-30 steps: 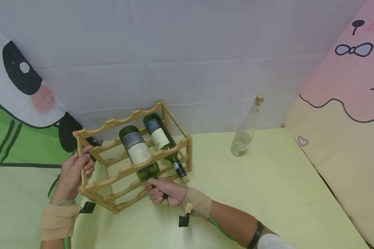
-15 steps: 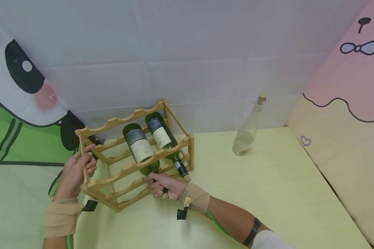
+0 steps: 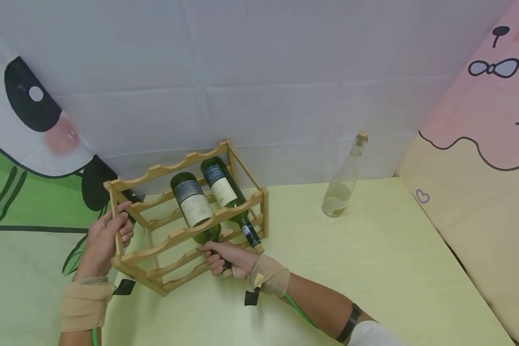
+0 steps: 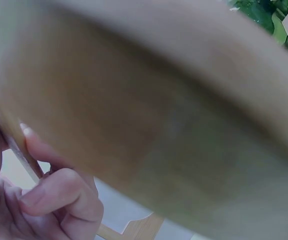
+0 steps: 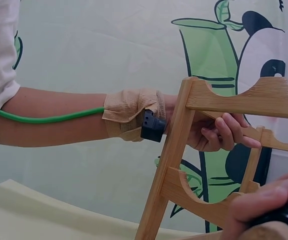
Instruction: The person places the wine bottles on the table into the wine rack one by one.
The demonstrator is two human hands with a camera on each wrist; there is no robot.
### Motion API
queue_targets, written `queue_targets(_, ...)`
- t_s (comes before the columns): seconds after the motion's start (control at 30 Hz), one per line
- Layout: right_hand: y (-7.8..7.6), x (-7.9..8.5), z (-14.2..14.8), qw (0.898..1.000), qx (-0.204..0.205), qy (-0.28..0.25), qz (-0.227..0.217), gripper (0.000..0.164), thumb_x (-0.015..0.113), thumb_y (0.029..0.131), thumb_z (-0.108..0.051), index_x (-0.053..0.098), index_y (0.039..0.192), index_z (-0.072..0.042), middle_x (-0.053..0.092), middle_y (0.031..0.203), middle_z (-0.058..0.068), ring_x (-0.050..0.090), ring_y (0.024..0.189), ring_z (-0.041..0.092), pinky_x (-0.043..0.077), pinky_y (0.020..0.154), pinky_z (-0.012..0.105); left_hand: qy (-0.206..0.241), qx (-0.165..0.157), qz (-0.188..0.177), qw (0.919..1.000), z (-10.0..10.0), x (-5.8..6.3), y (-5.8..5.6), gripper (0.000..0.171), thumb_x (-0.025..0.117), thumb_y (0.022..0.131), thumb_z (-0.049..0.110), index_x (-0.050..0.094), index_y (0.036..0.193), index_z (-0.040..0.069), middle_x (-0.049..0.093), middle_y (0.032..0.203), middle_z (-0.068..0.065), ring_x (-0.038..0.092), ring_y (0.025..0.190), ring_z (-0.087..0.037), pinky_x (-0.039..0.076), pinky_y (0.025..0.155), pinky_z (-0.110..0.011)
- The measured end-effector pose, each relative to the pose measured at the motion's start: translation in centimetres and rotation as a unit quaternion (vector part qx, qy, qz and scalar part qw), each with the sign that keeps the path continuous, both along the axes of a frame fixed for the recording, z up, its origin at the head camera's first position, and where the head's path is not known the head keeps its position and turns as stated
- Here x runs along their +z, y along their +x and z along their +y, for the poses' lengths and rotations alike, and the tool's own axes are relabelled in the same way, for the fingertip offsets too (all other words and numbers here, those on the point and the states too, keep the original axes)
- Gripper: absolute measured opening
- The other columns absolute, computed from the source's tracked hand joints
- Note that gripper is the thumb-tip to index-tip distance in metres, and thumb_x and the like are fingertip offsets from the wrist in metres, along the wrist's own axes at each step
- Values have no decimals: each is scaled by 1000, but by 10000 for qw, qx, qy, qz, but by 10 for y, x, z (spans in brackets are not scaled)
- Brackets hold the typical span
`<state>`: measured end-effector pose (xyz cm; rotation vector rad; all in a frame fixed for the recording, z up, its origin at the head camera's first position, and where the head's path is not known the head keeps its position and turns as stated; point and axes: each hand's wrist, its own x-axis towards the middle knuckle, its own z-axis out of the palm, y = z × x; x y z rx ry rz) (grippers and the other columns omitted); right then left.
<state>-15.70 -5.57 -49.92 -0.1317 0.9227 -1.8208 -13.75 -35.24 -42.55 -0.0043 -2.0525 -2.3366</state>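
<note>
A slatted wooden wine rack (image 3: 173,237) stands on the table near the back wall. My left hand (image 3: 103,242) grips the upright frame at its left end, fingers curled round the wood. Lying in the upper row is a large green wine bottle (image 3: 194,207), its neck pointing toward me. Around that neck curls my right hand (image 3: 232,259), hiding most of it; the bottle's cork (image 5: 269,233) shows in the right wrist view. A slimmer green wine bottle (image 3: 223,188) lies beside it to the right, untouched. Blurred wood fills most of the left wrist view.
A clear glass bottle (image 3: 339,192) with a cork stands upright on the pale yellow table (image 3: 372,269), right of the rack. A white cloth wall (image 3: 285,110) rises behind the rack. Printed cartoon panels border both sides.
My right hand has pushed the large wine bottle slightly farther back into the rack, mostly in the first half second. My left hand keeps its grip on the rack.
</note>
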Motion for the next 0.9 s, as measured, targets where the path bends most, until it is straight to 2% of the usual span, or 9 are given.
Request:
queue_targets(0.27, 5, -5, 3, 9999, -80, 101, 1, 27, 53, 103, -27, 42, 81, -14, 31, 65, -9, 29, 50, -2, 27, 49, 14, 31, -71, -57, 10000, 1, -5, 5, 38, 45, 107, 19, 36, 142, 7, 46, 70, 4, 45, 56, -3, 37, 48, -19)
queue_targets(0.47, 8, -4, 5, 9998, -188, 62, 90, 24, 55, 102, -27, 44, 86, -13, 35, 68, -8, 31, 52, -1, 29, 51, 15, 6, -46, 17, 10000, 1, -4, 3, 39, 44, 107, 18, 36, 143, 6, 46, 70, 4, 45, 56, -3, 37, 48, -19)
queue_targets(0.6, 11, -4, 7, 9997, -121, 125, 197, 22, 53, 103, -27, 45, 89, -13, 37, 69, -7, 32, 52, 0, 30, 51, 15, 9, -51, 42, 10000, 1, -2, 1, 38, 44, 107, 18, 36, 143, 6, 46, 69, 4, 45, 56, -3, 37, 47, -20)
queue_targets(0.77, 15, -7, 9, 9994, 25, 215, 279, 29, 50, 105, -31, 40, 83, -15, 31, 65, -9, 28, 51, 0, 24, 49, 15, -10, -20, 78, 10000, 1, 0, 1, 39, 44, 107, 18, 36, 144, 6, 46, 69, 4, 45, 56, -3, 37, 47, -20)
queue_targets(0.9, 16, -10, 8, 9983, 6, 306, 505, 34, 50, 104, -36, 37, 80, -16, 26, 64, -9, 24, 50, 0, 19, 45, 15, 13, -9, 79, 10000, 1, 1, 1, 39, 44, 107, 18, 36, 144, 6, 46, 69, 4, 45, 56, -3, 37, 47, -20)
